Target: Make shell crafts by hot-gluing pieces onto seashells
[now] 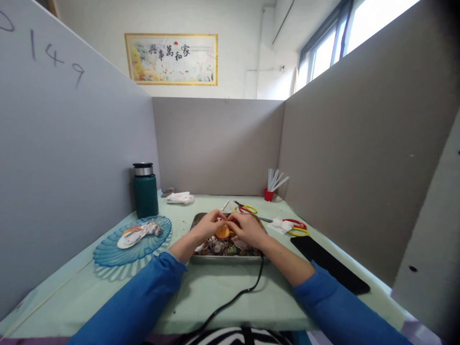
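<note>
Both hands meet over a metal tray [201, 258] filled with several small shells and stones. My left hand [209, 224] and my right hand [246, 229] are closed, pinching an orange shell [223, 232] between them above the tray. Fingertips touch at the shell's top edge, where something small and pale shows that I cannot make out. Blue sleeves cover both forearms.
A blue glass plate [108, 251] with shells lies at the left, a green flask [145, 190] behind it. Scissors [247, 209] and a second pair [296, 227] lie right of the tray, beside a black phone [328, 264]. A red cup [269, 194] holds white sticks. A black cable [230, 302] runs toward me.
</note>
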Tool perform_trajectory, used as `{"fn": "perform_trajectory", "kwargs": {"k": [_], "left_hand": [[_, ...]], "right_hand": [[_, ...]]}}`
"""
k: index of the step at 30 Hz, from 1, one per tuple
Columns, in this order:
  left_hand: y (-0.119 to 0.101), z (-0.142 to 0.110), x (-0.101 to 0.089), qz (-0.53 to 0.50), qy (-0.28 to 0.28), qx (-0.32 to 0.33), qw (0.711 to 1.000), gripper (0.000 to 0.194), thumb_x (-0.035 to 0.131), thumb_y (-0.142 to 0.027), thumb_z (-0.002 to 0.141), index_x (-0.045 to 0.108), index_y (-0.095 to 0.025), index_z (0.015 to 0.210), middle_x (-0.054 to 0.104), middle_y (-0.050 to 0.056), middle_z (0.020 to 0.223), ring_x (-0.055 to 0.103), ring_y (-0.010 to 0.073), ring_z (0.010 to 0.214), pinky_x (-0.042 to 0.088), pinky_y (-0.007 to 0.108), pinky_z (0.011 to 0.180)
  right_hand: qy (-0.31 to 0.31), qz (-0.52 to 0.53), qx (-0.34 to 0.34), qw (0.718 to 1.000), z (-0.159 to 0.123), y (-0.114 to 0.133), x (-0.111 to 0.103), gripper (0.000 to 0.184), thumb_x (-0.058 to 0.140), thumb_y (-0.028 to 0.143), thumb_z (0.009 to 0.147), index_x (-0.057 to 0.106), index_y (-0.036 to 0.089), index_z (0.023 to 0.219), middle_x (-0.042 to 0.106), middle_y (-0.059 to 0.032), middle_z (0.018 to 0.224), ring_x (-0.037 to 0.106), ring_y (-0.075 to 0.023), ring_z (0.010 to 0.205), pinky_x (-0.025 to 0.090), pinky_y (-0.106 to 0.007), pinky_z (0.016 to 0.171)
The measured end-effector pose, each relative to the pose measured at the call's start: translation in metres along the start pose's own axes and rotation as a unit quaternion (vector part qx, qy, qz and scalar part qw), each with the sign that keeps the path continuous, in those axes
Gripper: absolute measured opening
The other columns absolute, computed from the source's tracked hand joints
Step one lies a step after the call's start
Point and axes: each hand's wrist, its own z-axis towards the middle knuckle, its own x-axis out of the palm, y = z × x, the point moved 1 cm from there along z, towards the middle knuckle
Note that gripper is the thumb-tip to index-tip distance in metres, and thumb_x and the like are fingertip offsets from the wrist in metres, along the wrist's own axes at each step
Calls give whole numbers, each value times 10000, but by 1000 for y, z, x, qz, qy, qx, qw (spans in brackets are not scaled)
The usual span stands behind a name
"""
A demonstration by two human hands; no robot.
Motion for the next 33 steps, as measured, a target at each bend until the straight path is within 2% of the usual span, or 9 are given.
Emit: {"fn": "perform_trajectory", "kwargs": {"k": [23, 33], "left_hand": [[-2, -2, 1, -4, 12, -15, 1000, 155, 537, -253, 721, 466, -172, 832, 542, -19, 618, 553, 120, 537, 441, 206, 455], [6, 3, -2, 46, 0, 23, 999, 184, 544, -302, 712, 497, -160, 820, 548, -17, 635, 541, 114, 579, 412, 191, 493]], "right_hand": [[-1, -4, 1, 1000, 0, 1, -1, 126, 506, 253, 847, 604, 180, 817, 626, -8, 668, 540, -109, 594, 327, -206, 558], [3, -2, 1, 1000, -1, 3, -2, 140, 497, 264, 851, 602, 179, 814, 637, -14, 683, 547, -111, 603, 335, -201, 563]]}}
